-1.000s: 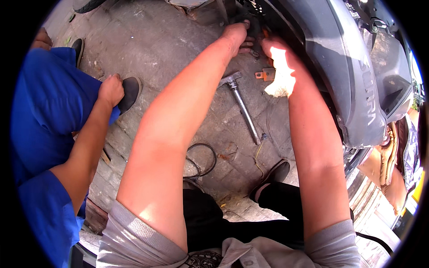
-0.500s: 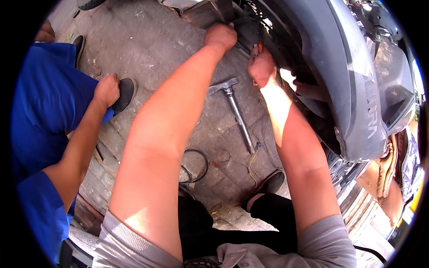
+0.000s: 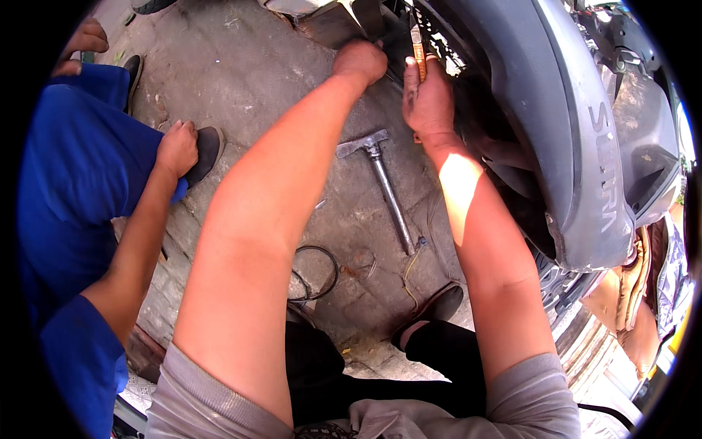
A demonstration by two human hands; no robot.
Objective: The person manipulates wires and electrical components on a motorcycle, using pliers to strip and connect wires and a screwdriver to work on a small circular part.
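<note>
My left hand (image 3: pixel 360 61) is closed at the lower edge of a dark panel (image 3: pixel 371 20) beneath the vehicle; what its fingers hold is hidden. To its right, my right hand (image 3: pixel 430 99) grips a slim orange-handled tool (image 3: pixel 419 53) with a pale, narrow metal end pointing away from me. That tool is held up beside the dark inner side of a grey plastic body panel (image 3: pixel 548 110). Between my forearms, a metal hammer (image 3: pixel 387 186) with a pipe-like handle lies on the ground, touched by neither hand.
At the left a person in blue clothing (image 3: pixel 80 168) crouches, one hand (image 3: pixel 178 150) near a dark shoe (image 3: pixel 205 152). A black cable loop (image 3: pixel 333 278) and thin wires (image 3: pixel 413 274) lie on the paved ground (image 3: pixel 241 66) by my feet. Folded brown fabric (image 3: pixel 632 293) is at right.
My right hand has moved slightly up and away, and more of the orange-handled tool shows. My left hand stays in place. The other person's far hand has come further into view.
</note>
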